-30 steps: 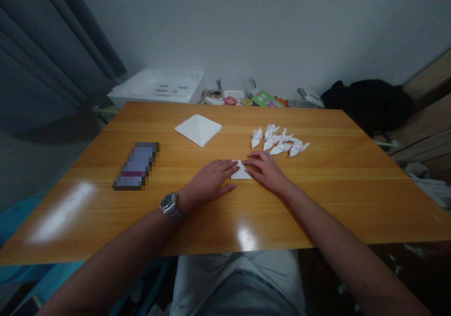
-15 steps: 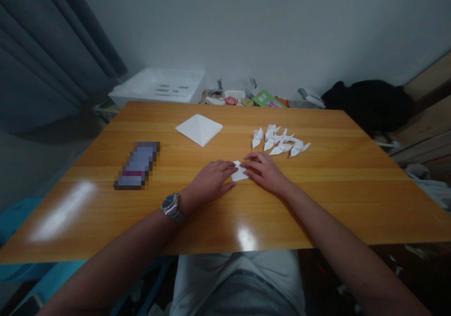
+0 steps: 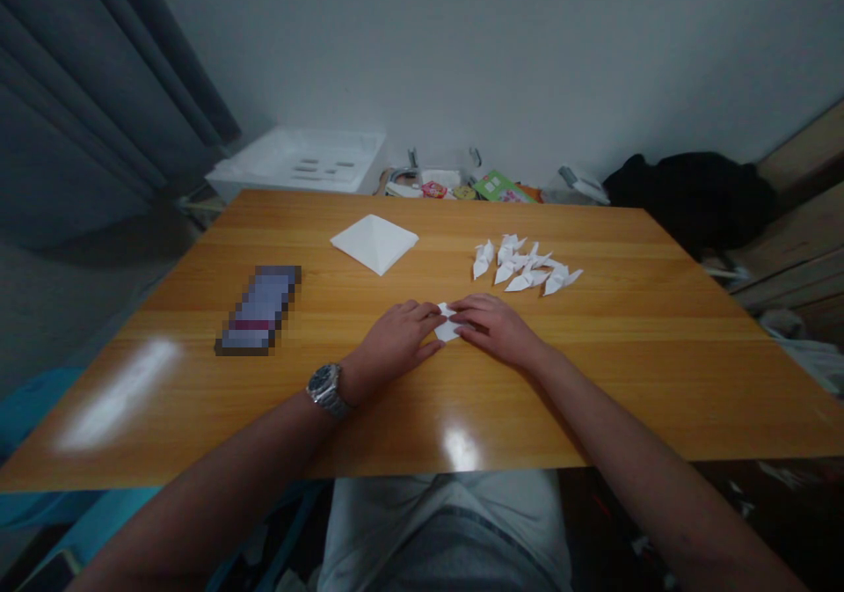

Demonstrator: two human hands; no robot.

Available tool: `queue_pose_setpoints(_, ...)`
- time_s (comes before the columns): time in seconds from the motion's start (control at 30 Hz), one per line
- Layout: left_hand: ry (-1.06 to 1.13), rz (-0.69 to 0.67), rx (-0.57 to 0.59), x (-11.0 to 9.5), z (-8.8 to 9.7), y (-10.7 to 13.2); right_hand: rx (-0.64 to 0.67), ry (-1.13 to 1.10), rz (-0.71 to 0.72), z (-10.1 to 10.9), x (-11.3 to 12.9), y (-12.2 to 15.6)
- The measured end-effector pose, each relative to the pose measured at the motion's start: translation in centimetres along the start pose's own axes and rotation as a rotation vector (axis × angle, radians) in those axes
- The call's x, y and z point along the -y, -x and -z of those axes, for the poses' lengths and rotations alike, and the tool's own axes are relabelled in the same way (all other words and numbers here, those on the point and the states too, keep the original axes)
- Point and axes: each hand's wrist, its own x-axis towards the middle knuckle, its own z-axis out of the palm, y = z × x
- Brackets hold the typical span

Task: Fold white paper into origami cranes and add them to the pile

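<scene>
Between both hands' fingers [image 3: 428, 314], small folded paper [image 3: 447, 331], partly covered.

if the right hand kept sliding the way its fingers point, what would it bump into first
The right hand points leftward across the small folded paper, so it would most likely meet the left hand's fingertips first; they sit just across that paper, almost touching already.

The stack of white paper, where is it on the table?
The paper stack lies on the table's far half, left of the paper cranes and beyond both hands.
</scene>
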Motion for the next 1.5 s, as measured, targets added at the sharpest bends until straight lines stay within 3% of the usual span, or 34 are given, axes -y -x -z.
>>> queue_pose_setpoints(1.1, 0.084, -0.009, -0.034, 0.0, 0.1, -0.1, 0.054, -0.033, 0.024, 0.2, 1.2, -0.1)
queue_pose_setpoints(1.5, 0.074, 0.059, -0.032, 0.3, -0.1, -0.6, 0.04, -0.024, 0.029, 0.2, 1.5, -0.2)
